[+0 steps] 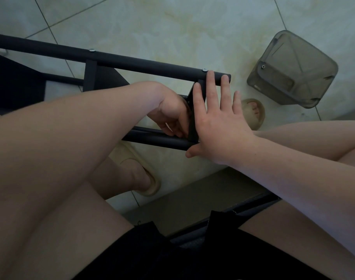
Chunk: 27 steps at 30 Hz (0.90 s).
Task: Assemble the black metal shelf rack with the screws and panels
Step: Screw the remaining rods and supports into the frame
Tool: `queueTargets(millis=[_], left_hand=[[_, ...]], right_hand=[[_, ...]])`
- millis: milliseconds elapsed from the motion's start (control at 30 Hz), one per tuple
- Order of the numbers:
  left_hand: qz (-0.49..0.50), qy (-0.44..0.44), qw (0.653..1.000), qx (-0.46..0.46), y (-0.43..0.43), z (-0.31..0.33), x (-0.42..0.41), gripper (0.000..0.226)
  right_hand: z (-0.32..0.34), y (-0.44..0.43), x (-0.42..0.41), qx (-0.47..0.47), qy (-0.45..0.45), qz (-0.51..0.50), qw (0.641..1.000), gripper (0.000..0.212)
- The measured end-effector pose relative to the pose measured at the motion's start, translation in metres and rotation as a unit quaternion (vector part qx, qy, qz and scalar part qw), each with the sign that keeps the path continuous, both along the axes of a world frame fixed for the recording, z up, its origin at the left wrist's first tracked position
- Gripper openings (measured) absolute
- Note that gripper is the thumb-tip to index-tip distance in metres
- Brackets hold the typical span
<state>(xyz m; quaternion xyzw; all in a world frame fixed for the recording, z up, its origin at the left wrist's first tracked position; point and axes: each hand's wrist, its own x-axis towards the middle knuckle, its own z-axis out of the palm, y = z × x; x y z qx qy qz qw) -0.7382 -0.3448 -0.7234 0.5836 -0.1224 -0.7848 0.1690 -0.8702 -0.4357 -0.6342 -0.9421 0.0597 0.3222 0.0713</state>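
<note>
The black metal rack lies on its side across the floor. Its upper tube (144, 65) carries two silver screws (204, 69) (91, 50). A second tube (162, 141) runs lower down, and a short black end bracket (192, 126) joins the two. My right hand (219, 120) lies flat with straight fingers over the bracket, fingertips on the upper tube's end. My left hand (170, 116) reaches in from the left, fingers curled, and pinches at the bracket's foot by the lower tube. Any small part between those fingers is hidden.
A grey translucent plastic box (293, 71) lies tipped on the tiled floor to the right of the rack's end. My feet in beige slippers (253, 114) (140, 172) sit under and beside the rack. More black rack parts (17, 85) lie at the left.
</note>
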Motion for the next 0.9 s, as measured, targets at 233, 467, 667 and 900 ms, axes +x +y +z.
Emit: queueTargets(millis=[233,467,667,900], left_hand=[[0.006,0.027,0.999,0.018,0.001,0.001,-0.002,0.018],[0.057,0.027,0.998,-0.013,0.001,0.004,-0.009,0.037],[0.089,0.046,0.994,-0.034,0.006,0.006,-0.014,0.046],[0.024,0.012,1.000,-0.015,0.003,0.004,-0.005,0.028]], right_hand=[[0.000,0.000,-0.001,0.001,0.002,0.001,1.000,0.148],[0.000,-0.001,-0.001,0.002,0.002,0.003,1.000,0.148],[-0.002,-0.001,-0.002,-0.001,0.001,0.006,1.000,0.149],[-0.003,-0.002,0.000,-0.002,-0.003,0.003,1.000,0.149]])
